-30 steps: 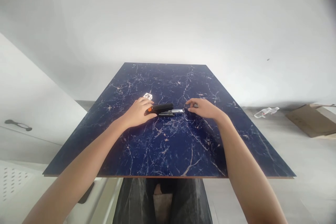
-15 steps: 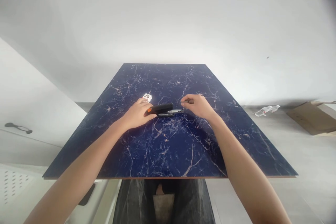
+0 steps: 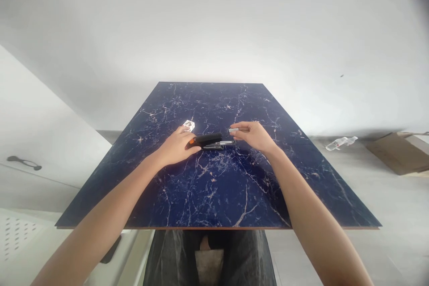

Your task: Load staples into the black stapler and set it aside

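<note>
A black stapler (image 3: 208, 138) with an orange patch at its rear lies on the blue marbled table, its metal staple tray (image 3: 227, 143) sticking out to the right. My left hand (image 3: 177, 145) is closed around the stapler's rear end. Just beyond those fingers is a small white box (image 3: 189, 125) with dark printing; whether the fingertips touch it I cannot tell. Between the thumb and fingers of my right hand (image 3: 255, 135) is a short grey staple strip (image 3: 233, 130), held above and slightly beyond the tip of the tray.
The blue table (image 3: 209, 187) has a brown front edge close to my body. A white wall rises behind it. On the floor at the right are a clear plastic bottle (image 3: 341, 143) and a cardboard box (image 3: 398, 154). A white cabinet door with a dark handle (image 3: 24, 162) stands left.
The staple strip in my right fingers has turned, so its grey side now shows plainly. My left hand and the stapler stay in nearly the same place.
</note>
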A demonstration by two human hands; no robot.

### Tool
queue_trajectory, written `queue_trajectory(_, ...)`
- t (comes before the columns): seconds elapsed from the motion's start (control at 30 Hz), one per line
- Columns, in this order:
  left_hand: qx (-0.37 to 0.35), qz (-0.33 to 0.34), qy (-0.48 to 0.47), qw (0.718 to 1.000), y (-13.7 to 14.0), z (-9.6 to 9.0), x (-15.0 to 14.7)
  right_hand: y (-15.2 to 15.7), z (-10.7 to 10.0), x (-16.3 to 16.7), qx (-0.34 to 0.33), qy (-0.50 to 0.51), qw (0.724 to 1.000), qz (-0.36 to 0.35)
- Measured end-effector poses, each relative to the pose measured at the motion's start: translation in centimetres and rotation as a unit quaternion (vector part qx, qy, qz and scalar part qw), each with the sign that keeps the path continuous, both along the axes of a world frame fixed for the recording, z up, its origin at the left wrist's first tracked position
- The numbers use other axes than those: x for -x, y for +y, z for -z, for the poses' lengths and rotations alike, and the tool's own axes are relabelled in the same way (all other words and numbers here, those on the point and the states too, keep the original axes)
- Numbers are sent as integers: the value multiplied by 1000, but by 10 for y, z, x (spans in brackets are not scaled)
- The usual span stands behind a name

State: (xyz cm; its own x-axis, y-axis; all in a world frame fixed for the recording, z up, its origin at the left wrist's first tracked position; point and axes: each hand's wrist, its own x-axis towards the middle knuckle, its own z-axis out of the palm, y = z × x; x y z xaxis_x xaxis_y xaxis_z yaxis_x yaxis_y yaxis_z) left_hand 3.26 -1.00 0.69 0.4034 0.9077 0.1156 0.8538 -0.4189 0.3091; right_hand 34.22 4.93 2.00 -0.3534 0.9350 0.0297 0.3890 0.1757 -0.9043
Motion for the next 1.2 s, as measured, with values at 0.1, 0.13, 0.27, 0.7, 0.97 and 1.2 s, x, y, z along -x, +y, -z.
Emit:
queue_trajectory(0.1,-1,-1,4,1000,-1,0,0,1,1,0,2,11,1000,8)
queue_trajectory(0.13,-2,-1,5,1000,0,0,0,2,2,-1,7,19,1000,6)
queue_trajectory(0.27,-5,-1,2,1000,0,2,0,3,4,-1,32,48,998,-15)
queue_trajectory(0.7,-8,1,-9,1000,0,3,1,2,12,9,-19,15,999,29)
queue_trajectory(0.97,-8,3,-3,1000,1,4,1,7,17,7,13,75,997,-9)
queue_trajectory(1.2,-1,1,-6,1000,0,2,0,2,9,6,-37,-38,999,1)
